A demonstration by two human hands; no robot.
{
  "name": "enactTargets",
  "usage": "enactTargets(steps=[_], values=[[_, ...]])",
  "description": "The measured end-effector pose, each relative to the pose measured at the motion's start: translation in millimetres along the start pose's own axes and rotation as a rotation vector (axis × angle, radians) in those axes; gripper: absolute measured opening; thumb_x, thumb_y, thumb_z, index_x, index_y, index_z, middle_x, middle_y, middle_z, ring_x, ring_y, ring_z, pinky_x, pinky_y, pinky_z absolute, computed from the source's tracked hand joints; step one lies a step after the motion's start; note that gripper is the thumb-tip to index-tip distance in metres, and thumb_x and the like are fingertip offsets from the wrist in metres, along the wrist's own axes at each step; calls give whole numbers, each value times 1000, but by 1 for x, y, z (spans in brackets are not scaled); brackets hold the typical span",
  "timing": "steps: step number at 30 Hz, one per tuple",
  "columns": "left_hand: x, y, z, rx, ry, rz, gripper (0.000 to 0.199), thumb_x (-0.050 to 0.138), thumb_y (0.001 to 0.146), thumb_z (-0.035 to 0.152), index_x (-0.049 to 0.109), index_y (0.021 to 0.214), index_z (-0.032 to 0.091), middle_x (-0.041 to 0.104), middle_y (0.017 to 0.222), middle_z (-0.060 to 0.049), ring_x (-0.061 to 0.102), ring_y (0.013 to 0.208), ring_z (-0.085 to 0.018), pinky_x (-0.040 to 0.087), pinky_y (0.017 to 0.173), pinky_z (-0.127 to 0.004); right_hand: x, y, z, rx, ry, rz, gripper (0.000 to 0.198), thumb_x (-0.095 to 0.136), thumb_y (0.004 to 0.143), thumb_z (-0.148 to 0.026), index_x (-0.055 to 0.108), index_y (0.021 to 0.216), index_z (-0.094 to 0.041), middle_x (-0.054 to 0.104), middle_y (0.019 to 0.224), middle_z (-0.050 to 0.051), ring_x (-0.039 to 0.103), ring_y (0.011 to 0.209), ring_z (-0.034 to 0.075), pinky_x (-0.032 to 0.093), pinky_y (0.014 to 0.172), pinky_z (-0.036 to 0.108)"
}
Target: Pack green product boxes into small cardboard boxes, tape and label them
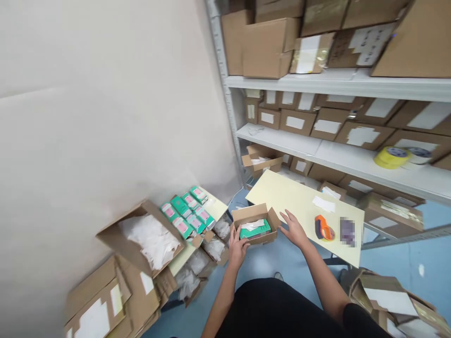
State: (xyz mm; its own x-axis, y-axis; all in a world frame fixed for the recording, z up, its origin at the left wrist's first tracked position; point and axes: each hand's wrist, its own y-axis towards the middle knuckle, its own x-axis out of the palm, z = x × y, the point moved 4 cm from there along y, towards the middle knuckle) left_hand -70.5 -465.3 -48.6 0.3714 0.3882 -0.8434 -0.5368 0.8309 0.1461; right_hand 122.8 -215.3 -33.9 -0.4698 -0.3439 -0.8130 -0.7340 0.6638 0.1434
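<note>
A small open cardboard box (260, 210) is in front of me, beside the near edge of the cream table. Inside it lies a green box (260, 230) with a strip of white paper (252, 225) on top. My left hand (238, 246) grips the left wall of the cardboard box, fingers bent at its near left corner. At the opposite end, my right hand (293, 229) is open with fingers spread, close to the right flap; whether the fingertips touch it I cannot tell.
An orange tape dispenser (324, 228) and white paper (323, 204) lie on the cream table (282, 192). To the left, several green boxes (181, 226) sit by a large carton (141, 263) of white paper. Shelves (338, 84) of cartons rise behind; yellow tape (390, 157) lies there.
</note>
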Motion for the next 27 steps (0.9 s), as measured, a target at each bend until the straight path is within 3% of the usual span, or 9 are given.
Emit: enactTargets(steps=[5,11,19,27], values=[[49,75,68,177,-28,-149,8,75,87,19,80,91,24,36,169,-5,24,158,-38,37,120,-65,-56,-18,79,194,-31,118,60,62,93,-37,52,151,-24,44,162,15,44,148,34,42,119,56],[89,142,113,359,-79,-273,9,74,87,18,80,91,24,35,169,-4,22,159,-37,36,120,-65,-85,-26,120,330,-29,246,60,62,93,-37,52,151,-25,44,162,15,43,149,34,45,117,55],[121,234,104,502,-91,-339,11,70,89,18,80,91,23,38,168,-4,23,158,-39,39,119,-64,-82,11,124,512,-69,320,61,62,92,-34,51,152,-27,41,164,13,45,148,32,48,115,51],[166,342,88,600,-121,-556,14,68,89,17,80,93,23,39,167,-4,18,160,-38,35,122,-62,-68,74,87,596,-86,343,63,63,91,-29,50,152,-30,43,163,11,45,148,33,48,115,53]])
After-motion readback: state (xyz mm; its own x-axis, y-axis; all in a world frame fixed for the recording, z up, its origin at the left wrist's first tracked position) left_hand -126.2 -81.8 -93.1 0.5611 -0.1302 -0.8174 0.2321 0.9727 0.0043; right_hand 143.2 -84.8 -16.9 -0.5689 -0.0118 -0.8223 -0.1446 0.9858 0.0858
